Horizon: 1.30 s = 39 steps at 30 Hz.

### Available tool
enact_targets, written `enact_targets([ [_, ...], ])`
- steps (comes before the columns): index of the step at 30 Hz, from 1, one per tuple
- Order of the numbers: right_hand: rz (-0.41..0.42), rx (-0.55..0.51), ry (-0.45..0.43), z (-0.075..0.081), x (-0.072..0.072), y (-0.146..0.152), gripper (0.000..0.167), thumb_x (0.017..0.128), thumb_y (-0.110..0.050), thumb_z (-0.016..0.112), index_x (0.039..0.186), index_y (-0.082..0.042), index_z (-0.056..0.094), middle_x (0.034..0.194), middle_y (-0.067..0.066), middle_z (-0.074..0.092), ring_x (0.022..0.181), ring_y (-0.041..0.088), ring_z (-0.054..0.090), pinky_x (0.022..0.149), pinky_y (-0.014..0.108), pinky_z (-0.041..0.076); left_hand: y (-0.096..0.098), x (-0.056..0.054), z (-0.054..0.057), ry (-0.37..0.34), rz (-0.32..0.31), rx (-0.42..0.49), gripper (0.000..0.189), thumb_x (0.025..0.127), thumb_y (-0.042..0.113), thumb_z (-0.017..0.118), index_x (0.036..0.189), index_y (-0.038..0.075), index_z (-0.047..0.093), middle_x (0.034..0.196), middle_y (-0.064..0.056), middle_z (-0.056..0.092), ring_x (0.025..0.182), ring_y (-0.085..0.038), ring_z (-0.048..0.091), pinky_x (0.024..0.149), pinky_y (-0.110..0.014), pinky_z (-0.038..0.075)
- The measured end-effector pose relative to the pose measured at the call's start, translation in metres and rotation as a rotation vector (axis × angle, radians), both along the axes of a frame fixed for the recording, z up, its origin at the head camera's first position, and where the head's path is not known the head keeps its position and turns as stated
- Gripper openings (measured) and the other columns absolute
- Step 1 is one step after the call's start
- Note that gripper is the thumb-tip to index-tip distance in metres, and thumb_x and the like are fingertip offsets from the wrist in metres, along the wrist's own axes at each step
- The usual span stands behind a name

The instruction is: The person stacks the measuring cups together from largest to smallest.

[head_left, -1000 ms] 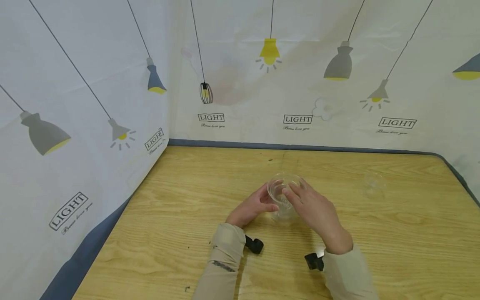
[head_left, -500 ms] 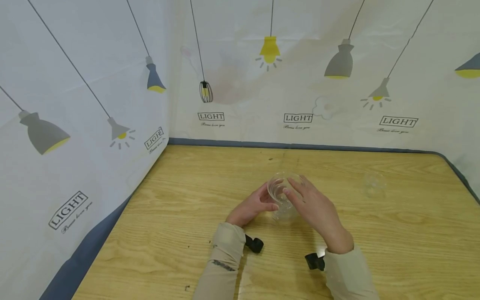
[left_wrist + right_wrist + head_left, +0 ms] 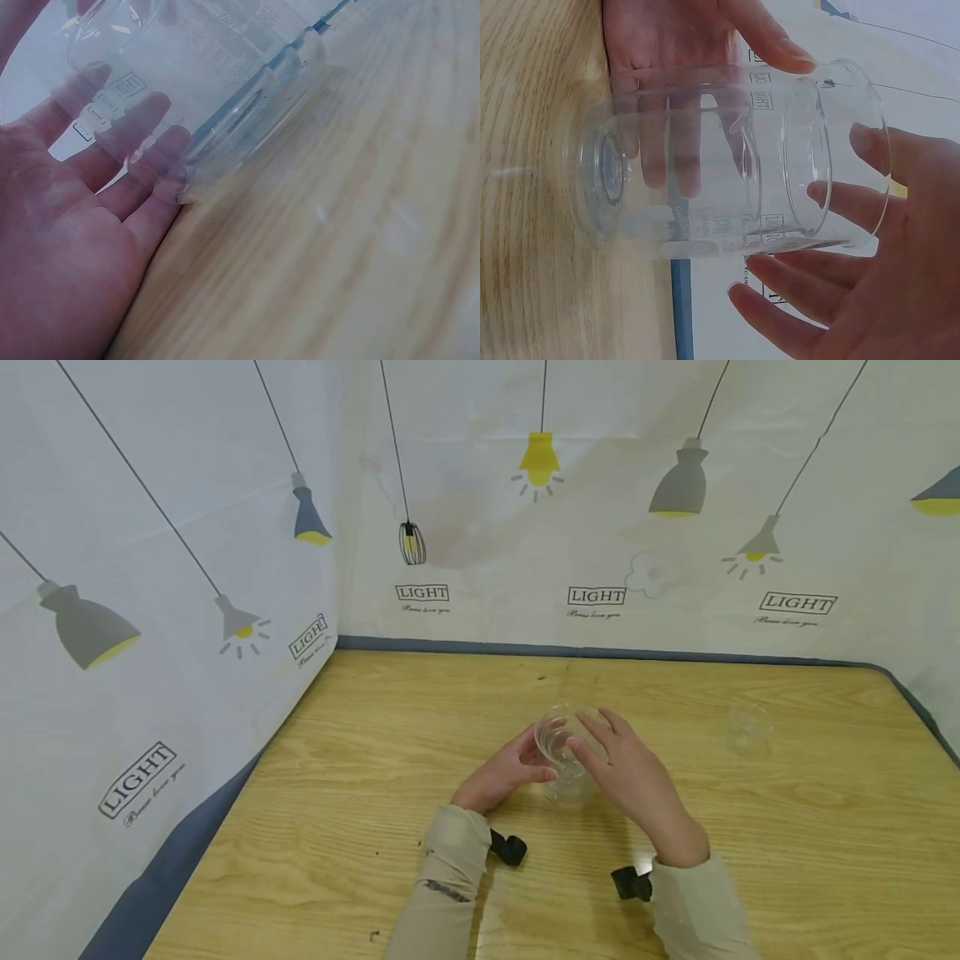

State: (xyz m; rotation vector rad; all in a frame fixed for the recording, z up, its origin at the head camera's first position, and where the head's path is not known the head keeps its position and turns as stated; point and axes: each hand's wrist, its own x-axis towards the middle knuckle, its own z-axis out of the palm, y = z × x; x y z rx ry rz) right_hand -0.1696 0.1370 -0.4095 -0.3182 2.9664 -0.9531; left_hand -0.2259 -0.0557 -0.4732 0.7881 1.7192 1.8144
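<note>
A clear glass beaker with printed markings stands on the table between both hands. Inside it, the right wrist view shows a second glass rim, below the outer mouth. The left hand grips the beaker from the left, its fingers behind the wall and its thumb on the near side. From the right, the right hand holds the mouth, with two fingertips over the opening. Its other fingers curve along the outside of the wall.
Another clear glass piece sits on the wooden table to the right. A white cloth printed with lamps encloses the back and left side. Each wrist carries a black camera mount.
The right hand's fingers have shifted slightly and spread at the beaker's mouth. The left hand and the beaker have stayed in place.
</note>
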Motion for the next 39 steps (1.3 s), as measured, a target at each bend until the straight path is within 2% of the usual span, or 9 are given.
enact_targets([
  [8,-0.002,-0.029,0.034,0.002,0.000,0.003,0.065,0.090,-0.053,0.036,0.141,-0.012,0.027,0.144,0.019,0.019,0.119,0.042,0.036,0.084,0.061,0.035,-0.001,0.001,0.001,-0.008,-0.008,0.012,0.071,0.082,0.019,0.065,0.141,0.023,0.026,0.144,-0.003,0.026,0.127,-0.018,0.032,0.098,-0.034,0.032],
  [14,-0.020,-0.075,0.053,0.002,-0.001,0.008,0.067,0.091,-0.050,0.039,0.141,-0.009,0.022,0.144,0.016,0.020,0.125,0.038,0.029,0.091,0.058,0.031,-0.001,0.000,-0.001,-0.015,-0.022,0.022,0.074,0.081,0.023,0.066,0.142,0.023,0.024,0.143,-0.001,0.030,0.129,-0.015,0.029,0.100,-0.032,0.029],
  [18,-0.051,-0.117,0.092,0.001,-0.003,0.014,0.064,0.092,-0.047,0.039,0.140,-0.006,0.025,0.142,0.018,0.022,0.127,0.038,0.023,0.095,0.058,0.025,-0.001,-0.001,-0.003,-0.017,-0.033,0.037,0.073,0.082,0.020,0.065,0.142,0.023,0.023,0.142,-0.005,0.031,0.130,-0.019,0.027,0.100,-0.032,0.030],
  [25,-0.115,-0.210,0.181,0.002,-0.004,0.028,0.059,0.094,-0.042,0.039,0.138,-0.004,0.030,0.141,0.021,0.024,0.128,0.040,0.020,0.095,0.060,0.021,0.001,-0.002,-0.004,-0.025,-0.030,0.049,0.071,0.084,0.010,0.062,0.141,0.023,0.024,0.143,-0.006,0.030,0.130,-0.020,0.027,0.100,-0.030,0.029],
  [31,-0.204,-0.273,0.184,0.003,-0.002,0.043,0.064,0.094,-0.041,0.039,0.142,-0.004,0.018,0.142,0.021,0.022,0.128,0.040,0.019,0.097,0.059,0.019,0.002,-0.002,-0.004,-0.030,-0.030,0.063,0.071,0.083,0.009,0.062,0.141,0.021,0.024,0.142,-0.007,0.031,0.130,-0.020,0.026,0.099,-0.030,0.030],
  [39,-0.332,-0.343,0.177,0.001,0.000,0.062,0.067,0.092,-0.043,0.041,0.144,-0.012,0.012,0.142,0.015,0.027,0.124,0.037,0.030,0.091,0.056,0.030,0.001,-0.001,-0.002,-0.030,-0.031,0.064,0.071,0.083,0.009,0.063,0.141,0.020,0.024,0.143,-0.013,0.028,0.131,-0.025,0.023,0.100,-0.031,0.029],
])
